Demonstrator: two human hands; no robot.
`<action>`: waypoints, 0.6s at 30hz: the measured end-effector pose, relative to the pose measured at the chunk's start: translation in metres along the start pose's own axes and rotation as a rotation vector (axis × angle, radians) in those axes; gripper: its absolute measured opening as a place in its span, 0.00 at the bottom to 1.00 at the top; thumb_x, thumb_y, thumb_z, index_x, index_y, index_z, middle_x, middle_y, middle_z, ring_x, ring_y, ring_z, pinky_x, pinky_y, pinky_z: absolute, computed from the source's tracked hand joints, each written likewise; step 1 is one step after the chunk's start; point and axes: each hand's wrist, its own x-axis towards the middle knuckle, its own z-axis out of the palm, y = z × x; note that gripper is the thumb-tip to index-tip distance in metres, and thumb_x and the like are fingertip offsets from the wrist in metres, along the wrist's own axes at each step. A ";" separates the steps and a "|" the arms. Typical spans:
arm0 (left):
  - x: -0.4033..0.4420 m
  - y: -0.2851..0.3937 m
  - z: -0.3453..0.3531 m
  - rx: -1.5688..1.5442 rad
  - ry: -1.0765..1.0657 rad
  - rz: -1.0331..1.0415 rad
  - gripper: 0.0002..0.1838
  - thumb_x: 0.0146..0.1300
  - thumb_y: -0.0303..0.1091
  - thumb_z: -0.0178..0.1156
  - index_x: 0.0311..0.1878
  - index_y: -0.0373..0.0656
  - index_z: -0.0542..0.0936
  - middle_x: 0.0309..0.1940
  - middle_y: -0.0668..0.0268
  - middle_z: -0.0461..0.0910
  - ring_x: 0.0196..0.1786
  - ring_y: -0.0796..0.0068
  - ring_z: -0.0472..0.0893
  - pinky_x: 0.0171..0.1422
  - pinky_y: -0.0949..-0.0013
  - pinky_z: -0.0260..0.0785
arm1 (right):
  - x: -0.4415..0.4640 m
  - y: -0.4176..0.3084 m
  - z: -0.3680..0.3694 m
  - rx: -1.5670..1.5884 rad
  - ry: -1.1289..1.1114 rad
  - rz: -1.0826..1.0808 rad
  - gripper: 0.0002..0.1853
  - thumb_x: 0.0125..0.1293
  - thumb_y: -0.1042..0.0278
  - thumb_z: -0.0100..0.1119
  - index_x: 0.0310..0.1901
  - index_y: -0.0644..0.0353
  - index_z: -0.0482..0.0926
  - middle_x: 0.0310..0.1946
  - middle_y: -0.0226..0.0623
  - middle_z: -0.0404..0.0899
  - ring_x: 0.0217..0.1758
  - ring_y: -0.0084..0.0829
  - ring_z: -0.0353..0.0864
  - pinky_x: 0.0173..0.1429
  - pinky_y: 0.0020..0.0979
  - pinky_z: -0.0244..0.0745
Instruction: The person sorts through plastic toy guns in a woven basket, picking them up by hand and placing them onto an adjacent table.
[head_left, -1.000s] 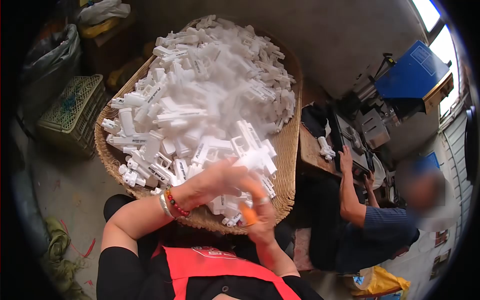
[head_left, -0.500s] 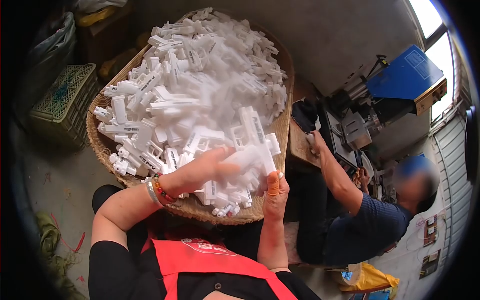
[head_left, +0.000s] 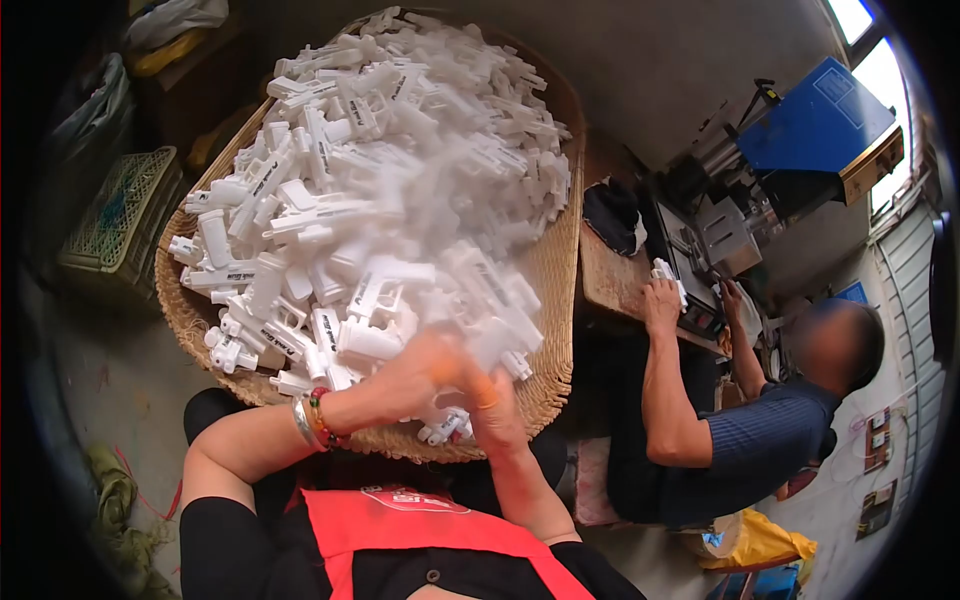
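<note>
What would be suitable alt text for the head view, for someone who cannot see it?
A person's left hand and right hand, both blurred, are close together at the near side of a woven basket heaped with white pistol-shaped pieces. On the right, a co-worker in a dark shirt sits near a blue machine.

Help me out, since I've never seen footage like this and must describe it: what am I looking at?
There is no robot here. A camera worn on a person's head looks down at their bare left hand and right hand. Before them, a woven basket holds a heap of white gun-shaped pieces. The hands meet low over the heap; a piece may be held there, but blur hides the grip. To the right, another person sits at a bench near a blue machine.
</note>
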 end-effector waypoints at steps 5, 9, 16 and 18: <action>-0.009 -0.004 -0.013 0.445 -0.081 0.131 0.24 0.68 0.40 0.51 0.63 0.40 0.66 0.62 0.57 0.61 0.61 0.62 0.65 0.64 0.64 0.57 | 0.049 -0.012 -0.079 0.354 0.344 0.037 0.16 0.66 0.56 0.53 0.47 0.58 0.72 0.29 0.32 0.80 0.21 0.21 0.75 0.22 0.20 0.67; -0.008 0.013 -0.023 0.282 -0.075 -0.050 0.23 0.66 0.37 0.55 0.63 0.41 0.68 0.54 0.61 0.71 0.53 0.72 0.71 0.59 0.69 0.63 | 0.132 -0.035 -0.238 0.403 0.374 0.103 0.16 0.63 0.54 0.58 0.47 0.54 0.73 0.28 0.35 0.79 0.22 0.22 0.76 0.19 0.21 0.65; -0.012 0.022 -0.021 0.322 -0.193 0.055 0.23 0.66 0.37 0.54 0.61 0.39 0.68 0.57 0.51 0.70 0.61 0.56 0.70 0.62 0.64 0.62 | 0.189 -0.042 -0.252 0.260 0.403 -0.015 0.24 0.66 0.63 0.48 0.63 0.55 0.61 0.58 0.46 0.69 0.47 0.42 0.79 0.39 0.36 0.81; -0.011 0.027 -0.020 0.323 -0.258 0.062 0.23 0.66 0.37 0.53 0.61 0.38 0.67 0.55 0.51 0.71 0.58 0.55 0.71 0.61 0.64 0.63 | 0.199 -0.032 -0.181 -0.442 0.206 0.030 0.28 0.60 0.67 0.52 0.63 0.60 0.62 0.58 0.48 0.69 0.52 0.42 0.76 0.46 0.37 0.77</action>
